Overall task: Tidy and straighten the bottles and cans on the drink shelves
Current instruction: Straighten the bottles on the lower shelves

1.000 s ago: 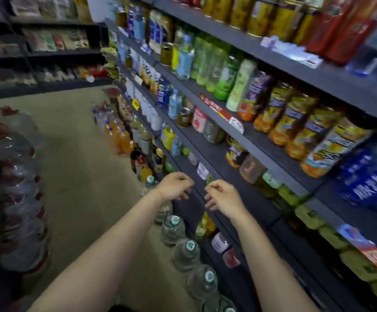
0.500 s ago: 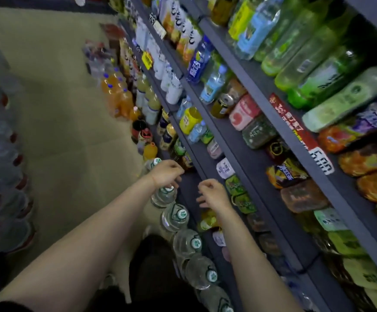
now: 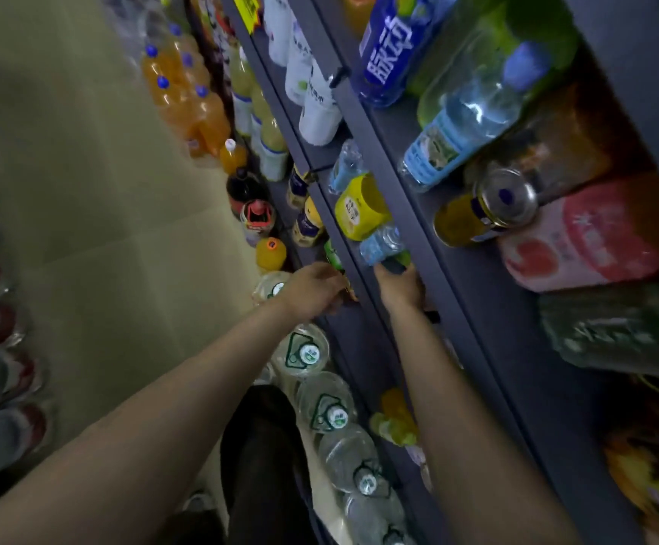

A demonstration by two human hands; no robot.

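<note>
Since half a second earlier, both hands have been carried forward and down to the low shelf [image 3: 363, 332], and the view has been tipped more steeply toward the floor. Relative to that shelf's dark front edge, everything else is placed. Large water jugs [image 3: 322, 403] are lined along the floor just below and in front of it, presumably kept low because of their bulk. Orange soda bottles [image 3: 186, 92] are stood on the floor further along the edge, well away from the hands. On the tier just above the edge, a yellow-labelled bottle [image 3: 355, 208] is seen, and beside it a small blue-wrapped water bottle [image 3: 379, 243] leaning outward, which is judged to be what needs straightening. The left hand [image 3: 312, 291] is reached under the edge toward a small green-labelled bottle [image 3: 332, 258]; its fingers are hidden, so its grasp cannot be told. The right hand [image 3: 400, 289] is raised just above the edge with fingers curled round the base of the blue-wrapped bottle, seemingly to be pushed upright.
</note>
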